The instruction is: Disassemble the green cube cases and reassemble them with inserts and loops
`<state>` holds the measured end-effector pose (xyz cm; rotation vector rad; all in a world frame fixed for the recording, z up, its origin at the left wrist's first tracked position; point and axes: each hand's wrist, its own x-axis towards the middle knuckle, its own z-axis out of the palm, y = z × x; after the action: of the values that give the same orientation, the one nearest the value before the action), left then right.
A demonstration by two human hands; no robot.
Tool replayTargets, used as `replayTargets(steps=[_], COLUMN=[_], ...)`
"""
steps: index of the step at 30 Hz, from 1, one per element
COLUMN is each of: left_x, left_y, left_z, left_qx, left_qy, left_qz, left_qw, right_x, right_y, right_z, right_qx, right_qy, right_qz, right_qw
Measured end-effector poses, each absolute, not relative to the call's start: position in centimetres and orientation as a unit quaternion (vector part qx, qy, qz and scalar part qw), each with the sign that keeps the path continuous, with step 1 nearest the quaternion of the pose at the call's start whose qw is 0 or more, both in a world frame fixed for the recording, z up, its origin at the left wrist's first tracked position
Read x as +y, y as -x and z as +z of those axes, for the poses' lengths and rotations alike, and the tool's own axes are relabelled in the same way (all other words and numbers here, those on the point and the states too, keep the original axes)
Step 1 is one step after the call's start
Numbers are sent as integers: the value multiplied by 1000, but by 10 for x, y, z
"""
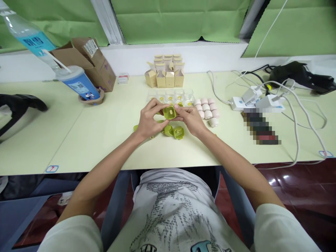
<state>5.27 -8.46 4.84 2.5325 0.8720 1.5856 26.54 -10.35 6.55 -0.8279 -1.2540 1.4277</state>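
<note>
Between my two hands, just above the table, is a small green hollow cup-like piece (169, 112) with its open side toward me. My left hand (152, 119) grips its left side with thumb and fingers. Fingers of my right hand (189, 117) pinch it from the right. Below them on the table lie more green pieces (179, 132), partly covered by my left hand. Behind my hands stand clear plastic boxes (170, 95) with yellow marks. To the right of my right hand sit several pale pink-white rounded pieces (208, 114) in rows.
Small open cardboard boxes (166, 77) stand by the wall. At left are a blue cup (82, 85), a tilted bottle (31, 38), a larger carton (97, 66) and a black object (21, 105). A white power strip (256, 101) with cables and a pixelated item (261, 127) lie right.
</note>
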Motion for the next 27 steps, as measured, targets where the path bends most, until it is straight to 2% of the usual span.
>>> replayTargets(steps=[6,14,18,24,27], left_x=[-84,-82,-83,-89,-90], left_y=[-53,-50,-50,-59,-60], left_z=[50,46,45,44,43], left_qx=[244,288,292,261,279], left_qy=[-807,-820,-830,-842,-845], left_qz=[537,494,472,437,413], left_qw=[-6,-12,-56,-178,-193], right_x=[-106,-105,-106,-105,-102], right_y=[-265,-264,-262,-260,-260], right_z=[67,64,63,57,56], right_qx=[-529,-547,-574,-592,-614], right_qy=[355,327,355,418,426], right_qz=[558,605,552,458,426], right_qw=[532,477,490,515,509])
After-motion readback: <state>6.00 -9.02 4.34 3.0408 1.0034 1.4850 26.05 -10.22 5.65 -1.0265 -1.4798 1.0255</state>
